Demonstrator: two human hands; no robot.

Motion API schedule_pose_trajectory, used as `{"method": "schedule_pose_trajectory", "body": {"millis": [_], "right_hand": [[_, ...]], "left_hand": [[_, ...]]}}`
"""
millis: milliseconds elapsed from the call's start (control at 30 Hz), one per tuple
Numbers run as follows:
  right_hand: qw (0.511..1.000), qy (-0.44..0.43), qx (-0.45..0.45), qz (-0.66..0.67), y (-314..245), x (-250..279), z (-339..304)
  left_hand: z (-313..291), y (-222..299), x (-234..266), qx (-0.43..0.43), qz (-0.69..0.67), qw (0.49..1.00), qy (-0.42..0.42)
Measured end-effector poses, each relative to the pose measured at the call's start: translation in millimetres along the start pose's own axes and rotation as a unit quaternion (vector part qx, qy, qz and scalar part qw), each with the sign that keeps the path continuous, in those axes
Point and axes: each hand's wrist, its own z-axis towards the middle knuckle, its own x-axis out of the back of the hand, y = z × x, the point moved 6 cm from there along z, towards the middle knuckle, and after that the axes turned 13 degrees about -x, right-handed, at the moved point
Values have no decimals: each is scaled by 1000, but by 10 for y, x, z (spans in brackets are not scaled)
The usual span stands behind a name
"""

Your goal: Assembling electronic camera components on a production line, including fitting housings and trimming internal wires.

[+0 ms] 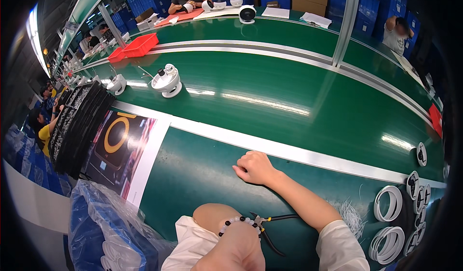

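Note:
My right hand (256, 168) rests on the dark green worktop, near the pale metal edge of the conveyor. Its fingers are curled into a loose fist with the thumb toward the left, and nothing shows in it. My left arm is bent back toward me, with a bracelet of black and clear beads (241, 220) round the wrist. Only the back part of my left hand (236, 249) shows at the bottom; its fingers are hidden. Beside the bracelet lie cutting pliers (261, 220) with black and yellow handles, partly covered by that wrist.
White cable coils (388, 203) and a pile of thin white strips (352, 219) lie at right. A printed sheet (123, 150), stacked black trays (79, 126) and a plastic-lined blue bin (103, 232) stand left. White round devices (166, 82) sit on the green conveyor (270, 92); co-workers sit beyond.

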Motion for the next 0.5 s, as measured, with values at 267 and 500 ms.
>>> {"method": "schedule_pose_trajectory", "body": {"millis": [267,500], "right_hand": [[1000,-7,-1,-2,-25,-50,97],[908,-312,-160,229,-440,130,205]], "left_hand": [[-11,17,99,-6,3,1000,8],[-22,74,306,-25,-9,1000,5]]}}
